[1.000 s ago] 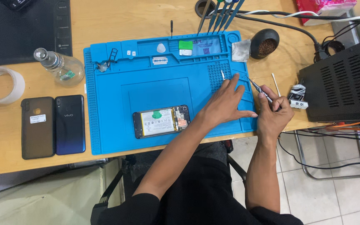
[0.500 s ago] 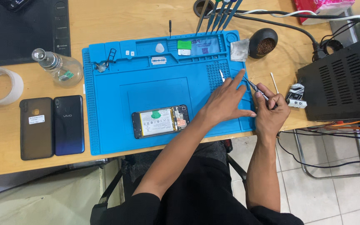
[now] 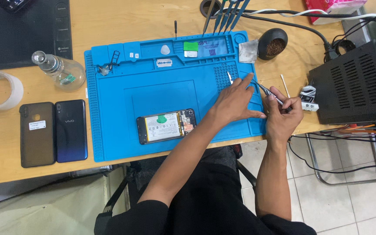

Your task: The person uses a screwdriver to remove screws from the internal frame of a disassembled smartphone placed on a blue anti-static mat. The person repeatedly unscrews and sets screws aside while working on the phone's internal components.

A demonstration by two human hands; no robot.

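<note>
Over the last second little changed: our left hand [image 3: 236,101] stayed flat on the blue mat [image 3: 114,130], its forefinger creeping slightly further toward the mat's right-hand trays, while our right hand [image 3: 283,115] kept its place at the mat's right edge. We judged the picking work there was still under way. The left fingers were released and spread, holding nothing. The right fingers were pinched around the tweezers [image 3: 268,92], whose tips lay just beyond the left forefinger. The opened phone [image 3: 166,126] lay apart, on the wrist side of the left fingers, untouched.
</note>
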